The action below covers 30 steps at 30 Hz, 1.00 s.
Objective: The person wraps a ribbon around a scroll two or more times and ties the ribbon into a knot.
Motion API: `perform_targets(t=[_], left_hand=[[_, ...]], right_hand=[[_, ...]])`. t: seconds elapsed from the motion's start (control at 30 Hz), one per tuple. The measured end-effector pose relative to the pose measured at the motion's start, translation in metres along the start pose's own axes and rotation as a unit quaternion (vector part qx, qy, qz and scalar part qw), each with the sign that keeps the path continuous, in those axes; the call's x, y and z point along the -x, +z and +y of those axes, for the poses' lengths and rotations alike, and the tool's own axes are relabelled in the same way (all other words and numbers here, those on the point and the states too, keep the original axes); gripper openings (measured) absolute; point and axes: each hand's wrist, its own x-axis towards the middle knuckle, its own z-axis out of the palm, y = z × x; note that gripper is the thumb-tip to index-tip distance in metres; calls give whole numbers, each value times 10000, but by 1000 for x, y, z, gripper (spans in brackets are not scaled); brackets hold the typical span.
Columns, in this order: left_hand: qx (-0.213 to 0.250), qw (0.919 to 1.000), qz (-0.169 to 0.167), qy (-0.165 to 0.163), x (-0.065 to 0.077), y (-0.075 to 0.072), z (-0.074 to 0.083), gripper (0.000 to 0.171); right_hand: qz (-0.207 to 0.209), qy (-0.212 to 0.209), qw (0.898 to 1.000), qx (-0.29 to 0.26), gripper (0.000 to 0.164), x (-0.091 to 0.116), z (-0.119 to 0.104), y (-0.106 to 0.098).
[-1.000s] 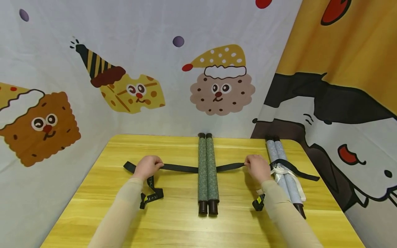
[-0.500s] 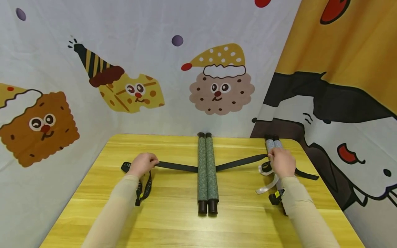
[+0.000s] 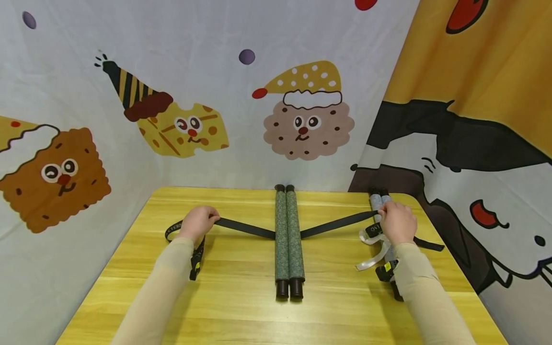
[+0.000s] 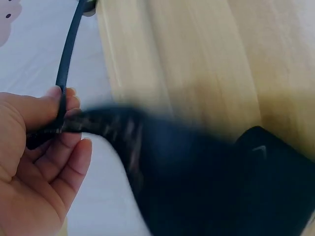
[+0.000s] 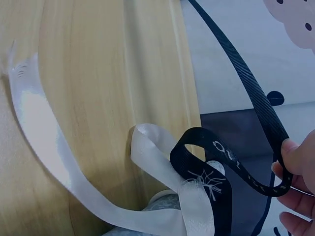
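Note:
A green patterned scroll [image 3: 287,235], rolled into two parallel rods with dark end knobs, lies lengthwise mid-table. Its body covers the middle of a black ribbon [image 3: 338,224] that slants up to either side. My left hand [image 3: 197,224] pinches the left part between thumb and fingers, and the printed tail hangs below, blurred in the left wrist view. On the other side my right hand [image 3: 398,223] pinches the right part above a pale blue scroll [image 3: 376,200], which it partly hides. A loop of printed ribbon [image 5: 231,160] hangs from the right fingers.
Around the pale blue scroll is a white ribbon [image 5: 49,142], with a black one beside it. The wooden table [image 3: 241,311] meets a cartoon-print cloth [image 3: 198,172] at its back edge. More printed cloth hangs at the right.
Both hands have moved outward and up, the right one farther, over the pale blue scroll. The black ribbon now rises in a V from the green scroll, which has stayed put.

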Motion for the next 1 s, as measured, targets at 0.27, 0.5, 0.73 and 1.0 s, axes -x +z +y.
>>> perform_targets(t=[0.27,0.5,0.73,1.0], left_hand=[[149,9998,-36,99,-3,-5,-4,11],[93,9998,-46,180,-1,-14,-16,14],[219,9997,44,-27,0,-31,-21,18],[160,9998,90,-102,1,-32,-22,20]], right_hand=[[94,495,9987,17,15,-8,5,-2],[262,884,9957,-13,16,-13,14,-10],[382,1173,9923,-137,19,-14,16,-18],[249,1000,9944,-242,19,-16,16,-14]])
